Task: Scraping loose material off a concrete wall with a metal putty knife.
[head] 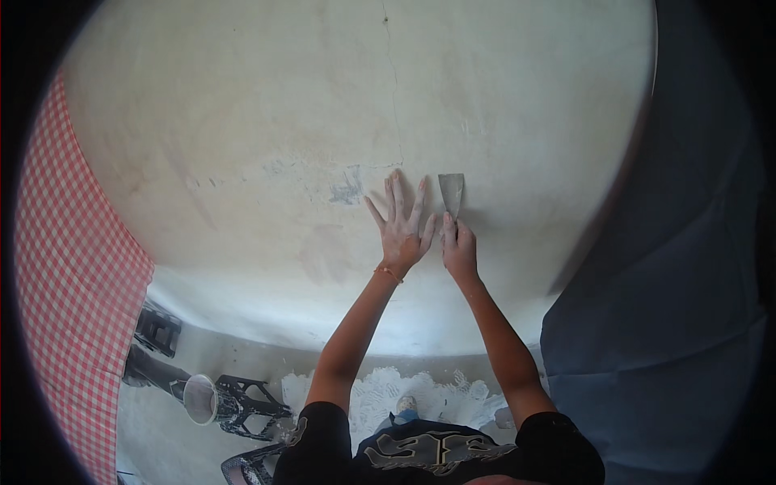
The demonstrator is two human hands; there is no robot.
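My left hand (pixel 401 233) lies against the pale plastered wall (pixel 515 109), its fingers spread and dusted with white. A putty knife (pixel 451 193) is gripped in my right hand (pixel 459 242), blade pointing up, thumb along its lower end. Whether the blade touches the wall I cannot tell. Just left of my left fingertips is a grey bare patch (pixel 347 187) on the wall. From the top, a thin crack (pixel 395 91) runs down and ends a little above my left hand.
A red-and-white checked cloth (pixel 79 260) hangs at the left, and a dark blue-grey cloth (pixel 655 339) covers the right. Low on the left, a bucket (pixel 200 399) rests by a black plastic stool (pixel 251 407). White splatter (pixel 382 394) covers the floor around my foot.
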